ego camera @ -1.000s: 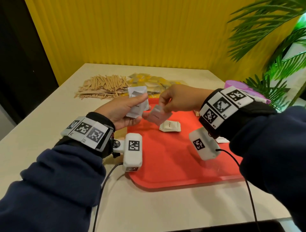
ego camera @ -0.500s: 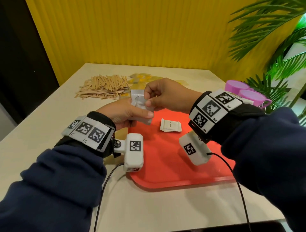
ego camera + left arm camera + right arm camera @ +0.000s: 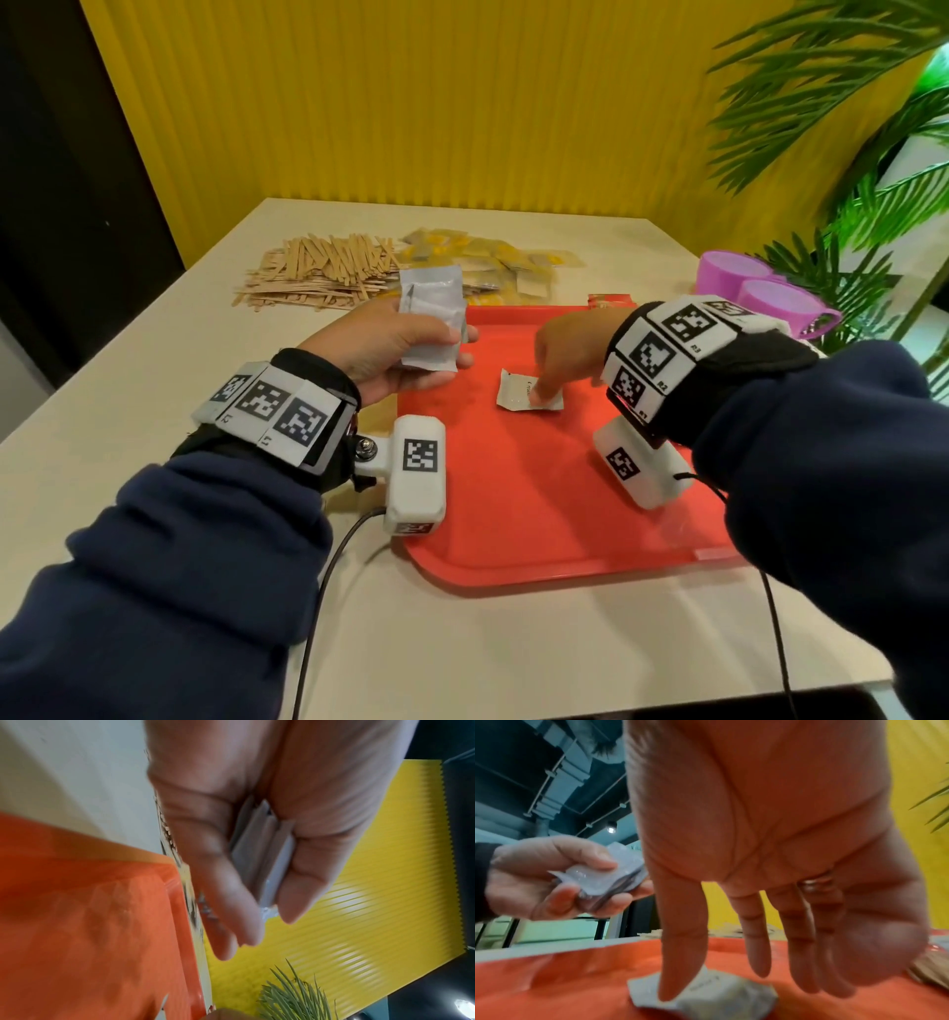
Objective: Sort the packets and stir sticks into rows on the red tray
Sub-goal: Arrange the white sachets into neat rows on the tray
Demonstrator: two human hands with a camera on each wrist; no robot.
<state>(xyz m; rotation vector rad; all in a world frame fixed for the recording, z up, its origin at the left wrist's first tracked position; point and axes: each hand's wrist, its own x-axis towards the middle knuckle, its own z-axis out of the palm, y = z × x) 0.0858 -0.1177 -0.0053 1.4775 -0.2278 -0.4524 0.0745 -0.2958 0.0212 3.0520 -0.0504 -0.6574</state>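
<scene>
Stir sticks: a loose heap of wooden stir sticks (image 3: 323, 272) lies on the far left of the pale table (image 3: 154, 390), off the tray.

Left hand: the left hand (image 3: 382, 349) hovers over the tray's left edge, thumb on top and fingers underneath, gripping a small stack of white packets (image 3: 431, 318) (the left wrist view shows several thin edges pressed together (image 3: 262, 862); I can't count them).

Yellow packets: a pile of yellow packets (image 3: 493, 262) sits on the table just behind the tray, beside the sticks.

Red tray: the red tray (image 3: 539, 514) lies in front of the person, its near rim close to the table edge.

Lone packet: one white packet (image 3: 518, 393) lies flat on the tray's middle, a bit crumpled, with small print I can't read.

Right hand: the right hand (image 3: 570, 349) reaches down with straight, relaxed fingers, and the index fingertip (image 3: 672, 992) presses on that packet (image 3: 718, 992); it grasps nothing. A ring shows on one finger.

Far right: two purple cups (image 3: 760, 293) stand on the table beyond the tray's right corner, next to green palm fronds (image 3: 847, 154). Something small and red (image 3: 608, 299) peeks out behind the tray's far rim (too hidden to name).
</scene>
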